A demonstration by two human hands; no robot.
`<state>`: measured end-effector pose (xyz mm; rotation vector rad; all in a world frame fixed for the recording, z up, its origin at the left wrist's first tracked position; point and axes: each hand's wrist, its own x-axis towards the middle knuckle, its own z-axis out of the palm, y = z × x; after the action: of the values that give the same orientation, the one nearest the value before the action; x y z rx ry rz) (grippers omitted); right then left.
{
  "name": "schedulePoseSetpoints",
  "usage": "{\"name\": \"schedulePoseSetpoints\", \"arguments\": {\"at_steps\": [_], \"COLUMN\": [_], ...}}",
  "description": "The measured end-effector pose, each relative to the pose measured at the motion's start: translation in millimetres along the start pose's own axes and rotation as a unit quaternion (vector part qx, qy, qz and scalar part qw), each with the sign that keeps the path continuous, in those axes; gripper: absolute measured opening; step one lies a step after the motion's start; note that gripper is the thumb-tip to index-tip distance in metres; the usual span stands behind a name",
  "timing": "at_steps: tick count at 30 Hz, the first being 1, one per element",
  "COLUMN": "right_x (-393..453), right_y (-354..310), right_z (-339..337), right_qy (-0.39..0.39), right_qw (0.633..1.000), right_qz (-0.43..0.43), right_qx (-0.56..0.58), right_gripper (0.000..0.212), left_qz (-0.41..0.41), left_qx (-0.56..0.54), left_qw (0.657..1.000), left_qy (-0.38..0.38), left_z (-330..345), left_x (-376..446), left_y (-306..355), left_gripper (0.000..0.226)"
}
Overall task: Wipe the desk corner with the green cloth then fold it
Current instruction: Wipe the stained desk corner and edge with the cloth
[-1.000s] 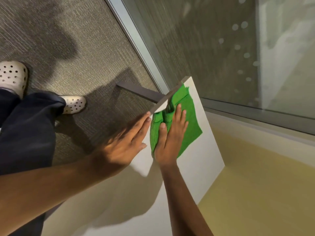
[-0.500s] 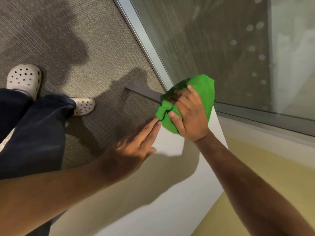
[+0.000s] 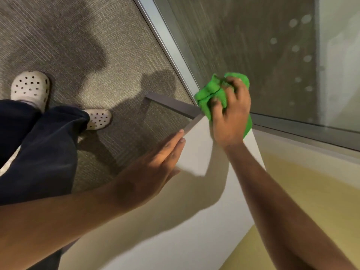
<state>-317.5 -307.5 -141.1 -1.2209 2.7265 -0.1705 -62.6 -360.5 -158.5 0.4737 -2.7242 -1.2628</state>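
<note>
Bunching the cloth (image 3: 218, 94) in a tight grip, the right hand (image 3: 229, 121) holds it at the far corner of the white bench (image 3: 194, 152), beside the glass wall (image 3: 263, 55). The left hand (image 3: 153, 168) lies flat with fingers straight, its grip wide and holding nothing, along the bench's left edge, above the carpet (image 3: 97, 55) where two white clogs (image 3: 29, 88) stand.

No text, label, brand, number or sign could be read anywhere in view
</note>
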Motion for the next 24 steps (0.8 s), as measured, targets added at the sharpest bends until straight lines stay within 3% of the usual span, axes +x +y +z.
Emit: {"name": "schedulePoseSetpoints", "arguments": {"at_steps": [5,9,12,14,15,19,24], "right_x": [-30,-3,30,41,39,5,-63], "right_y": [-20,-9,0,3,2,-8,-15], "right_z": [6,-2,-7,-7,-7,4,0], "right_qy": [-0.06,-0.075,-0.059,-0.041,-0.023,0.014,-0.109], "right_qw": [0.996,0.992,0.996,0.982,0.981,0.996,0.982], "right_qz": [-0.068,-0.086,0.065,0.18,0.182,0.019,-0.062], "right_qx": [-0.018,-0.06,-0.02,0.047,0.068,0.092,0.142], "right_gripper": [0.043,0.041,0.049,0.043,0.039,0.035,0.045], "left_qz": [0.003,0.012,0.011,0.01,0.009,0.011,-0.015], "left_qx": [-0.006,0.003,-0.027,-0.047,-0.051,-0.063,-0.049], "left_qw": [1.0,1.0,0.999,0.998,0.998,0.998,0.999], "left_qy": [-0.018,-0.02,-0.025,-0.034,-0.034,-0.019,-0.012], "left_z": [-7,-3,1,5,6,5,4], "left_x": [4,4,3,3,2,1,-2], "left_y": [1,2,-1,1,0,-3,1], "left_gripper": [0.072,0.071,0.071,0.069,0.069,0.064,0.047]}}
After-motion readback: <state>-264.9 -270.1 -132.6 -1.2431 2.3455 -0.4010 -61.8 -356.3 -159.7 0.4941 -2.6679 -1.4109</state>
